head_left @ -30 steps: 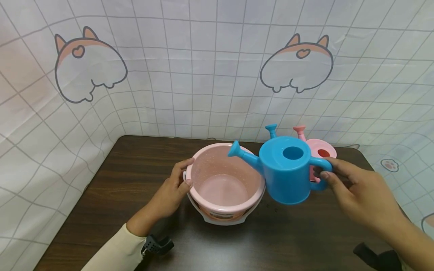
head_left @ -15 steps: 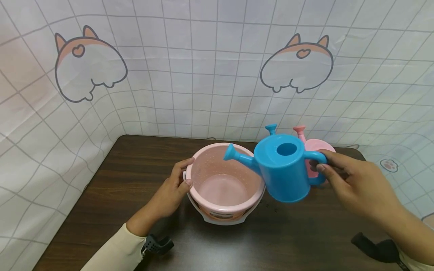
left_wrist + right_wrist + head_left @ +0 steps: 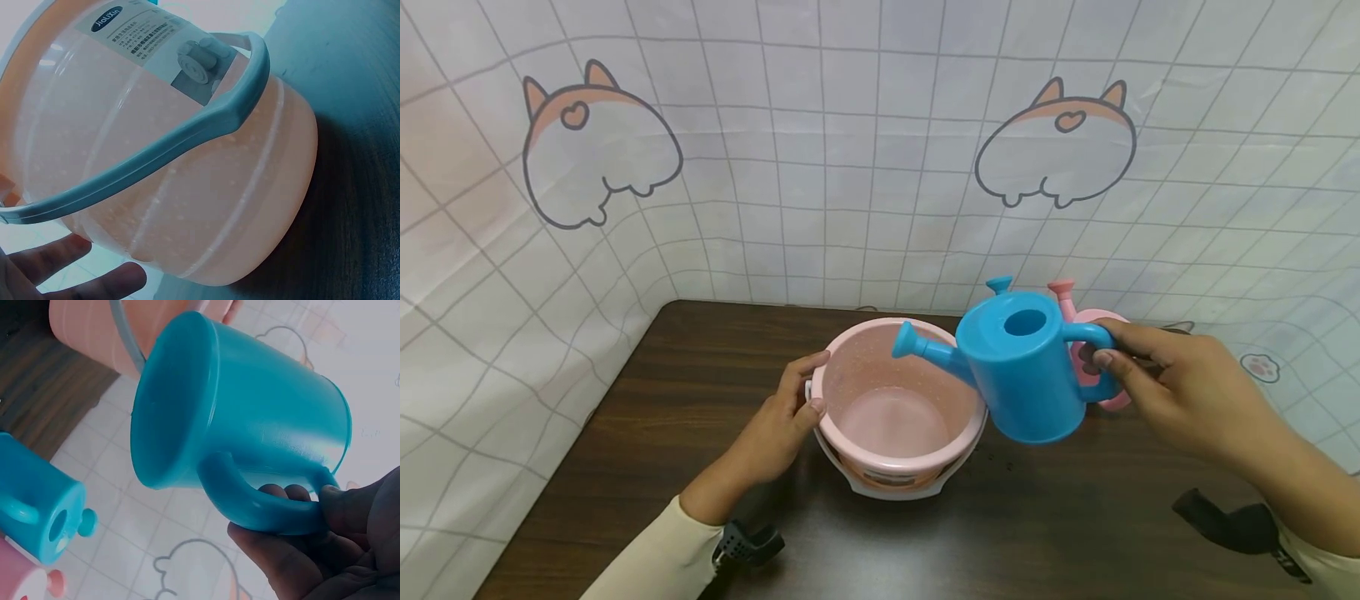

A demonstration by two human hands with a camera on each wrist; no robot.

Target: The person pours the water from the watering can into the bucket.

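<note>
My right hand (image 3: 1183,387) holds a blue watering can (image 3: 1022,367) by its handle, thumb and fingers wrapped round it in the right wrist view. The can is raised and tilted to the left, its spout (image 3: 936,354) over the right side of a pink bucket (image 3: 895,462). No water shows leaving the spout. The bucket stands upright on the table, its grey bail handle (image 3: 187,137) hanging down at the front. My left hand (image 3: 775,433) rests against the bucket's left side, thumb and forefinger touching at the rim, other fingers (image 3: 106,284) fairly straight along the outside.
Behind the raised can stand a second blue watering can (image 3: 37,500) and a pink watering can (image 3: 19,572), mostly hidden in the head view. A dark wooden table (image 3: 700,350) meets a white gridded cloth (image 3: 850,167) at its back and sides.
My right hand has moved a little left and up with the blue watering can, tipping it further, so the spout reaches farther over the bucket. The left hand and bucket stay put.
</note>
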